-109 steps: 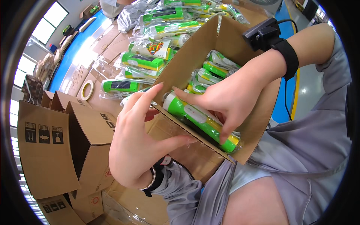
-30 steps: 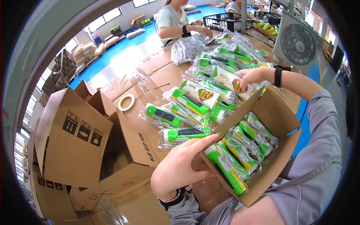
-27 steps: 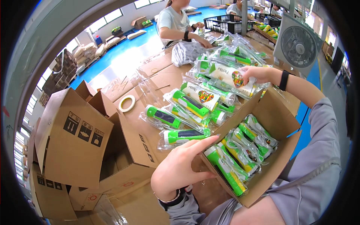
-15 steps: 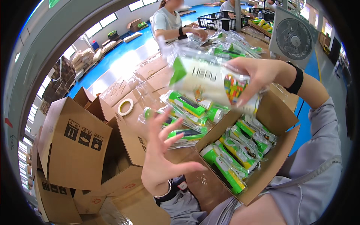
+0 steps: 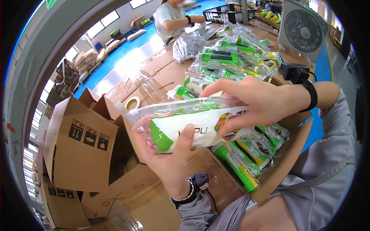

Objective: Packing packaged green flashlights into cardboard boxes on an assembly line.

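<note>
Shining clear bag (image 5: 185, 105) around a white, green-ended package (image 5: 204, 121)

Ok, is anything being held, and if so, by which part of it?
Yes: a bagged white-and-green package. The left hand grips its left half; the right hand, its right end.
</note>
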### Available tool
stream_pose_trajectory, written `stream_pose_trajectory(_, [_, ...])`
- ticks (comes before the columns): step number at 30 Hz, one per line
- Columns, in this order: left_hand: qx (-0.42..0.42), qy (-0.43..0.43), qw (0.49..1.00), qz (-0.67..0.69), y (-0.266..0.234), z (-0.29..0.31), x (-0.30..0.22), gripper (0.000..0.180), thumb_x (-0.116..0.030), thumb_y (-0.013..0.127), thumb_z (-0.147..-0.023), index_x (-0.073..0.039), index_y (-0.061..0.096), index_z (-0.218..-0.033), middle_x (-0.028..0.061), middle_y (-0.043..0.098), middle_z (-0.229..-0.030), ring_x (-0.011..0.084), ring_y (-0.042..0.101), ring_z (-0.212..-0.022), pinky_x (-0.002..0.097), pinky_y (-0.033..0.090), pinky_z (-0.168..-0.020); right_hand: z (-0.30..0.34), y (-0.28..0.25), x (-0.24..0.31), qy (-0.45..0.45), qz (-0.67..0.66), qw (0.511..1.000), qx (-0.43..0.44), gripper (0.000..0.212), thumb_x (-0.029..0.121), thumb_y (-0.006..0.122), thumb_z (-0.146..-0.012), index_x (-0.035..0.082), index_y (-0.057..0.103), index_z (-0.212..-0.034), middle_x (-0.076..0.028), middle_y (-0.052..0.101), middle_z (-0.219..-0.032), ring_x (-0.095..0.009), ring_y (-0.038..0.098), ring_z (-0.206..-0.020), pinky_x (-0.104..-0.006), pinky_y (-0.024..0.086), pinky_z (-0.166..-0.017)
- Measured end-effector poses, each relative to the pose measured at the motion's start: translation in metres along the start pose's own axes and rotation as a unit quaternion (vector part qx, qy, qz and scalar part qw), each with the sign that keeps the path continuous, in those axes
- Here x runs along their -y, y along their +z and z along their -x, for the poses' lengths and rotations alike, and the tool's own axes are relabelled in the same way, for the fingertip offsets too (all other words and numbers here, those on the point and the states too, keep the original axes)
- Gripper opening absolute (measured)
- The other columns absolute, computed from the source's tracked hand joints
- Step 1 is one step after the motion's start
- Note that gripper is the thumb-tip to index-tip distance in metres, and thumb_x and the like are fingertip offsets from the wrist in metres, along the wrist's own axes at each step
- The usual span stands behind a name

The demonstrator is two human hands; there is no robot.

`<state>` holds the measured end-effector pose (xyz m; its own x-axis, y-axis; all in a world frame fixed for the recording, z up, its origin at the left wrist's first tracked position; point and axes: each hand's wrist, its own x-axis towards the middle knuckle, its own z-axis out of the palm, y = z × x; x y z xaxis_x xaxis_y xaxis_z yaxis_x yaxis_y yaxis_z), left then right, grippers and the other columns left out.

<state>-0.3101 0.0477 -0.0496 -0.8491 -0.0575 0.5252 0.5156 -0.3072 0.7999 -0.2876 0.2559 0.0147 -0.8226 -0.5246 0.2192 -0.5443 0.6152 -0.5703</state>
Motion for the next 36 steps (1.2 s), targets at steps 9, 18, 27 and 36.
stream_pose_trajectory(9, [-0.063, 0.026, 0.997, -0.037, 0.024, 0.008, 0.007, 0.05, -0.005, 0.068, -0.082, 0.002, 0.043, -0.125, 0.012, 0.058, -0.109, 0.0152, 0.059, -0.095, 0.0283, 0.049, -0.082, -0.001, 0.011, -0.015, -0.109, 0.116, 0.964, -0.215, 0.055, 0.018, 0.064, -0.087, 0.005, 0.038, -0.134, -0.015, 0.058, -0.112, -0.024, 0.061, -0.089, -0.0338, 0.05, -0.073])
stream_pose_trajectory(18, [-0.182, -0.04, 0.97, 0.154, 0.031, 0.015, -0.008, 0.048, -0.013, 0.054, -0.093, -0.006, 0.031, -0.134, 0.0205, 0.046, -0.129, 0.0329, 0.057, -0.109, 0.0465, 0.06, -0.065, 0.051, 0.018, 0.009, -0.203, 0.149, 0.965, -0.073, 0.044, 0.031, 0.071, -0.08, 0.006, 0.058, -0.114, -0.007, 0.062, -0.094, -0.019, 0.059, -0.075, -0.0314, 0.047, -0.064])
stream_pose_trajectory(27, [0.027, -0.081, 0.994, 0.069, 0.05, 0.047, 0.001, 0.077, -0.016, 0.088, -0.063, 0.001, 0.038, -0.12, 0.0129, 0.044, -0.122, 0.0225, 0.047, -0.118, 0.0361, 0.044, -0.094, 0.03, 0.003, 0.018, 0.162, -0.535, 0.812, -0.167, 0.049, 0.046, 0.049, -0.095, 0.006, 0.053, -0.123, -0.006, 0.063, -0.113, -0.015, 0.063, -0.099, -0.0328, 0.05, -0.088])
stream_pose_trajectory(36, [0.493, -0.09, 0.828, -0.251, -0.036, -0.01, -0.01, 0.109, -0.028, 0.092, -0.052, -0.002, 0.034, -0.141, 0.0186, 0.037, -0.142, 0.0349, 0.044, -0.125, 0.0412, 0.042, -0.098, 0.059, -0.053, -0.003, 0.111, -0.052, 0.992, 0.013, 0.034, 0.021, 0.073, -0.073, -0.005, 0.065, -0.092, -0.01, 0.068, -0.078, -0.013, 0.065, -0.068, -0.0285, 0.052, -0.061])
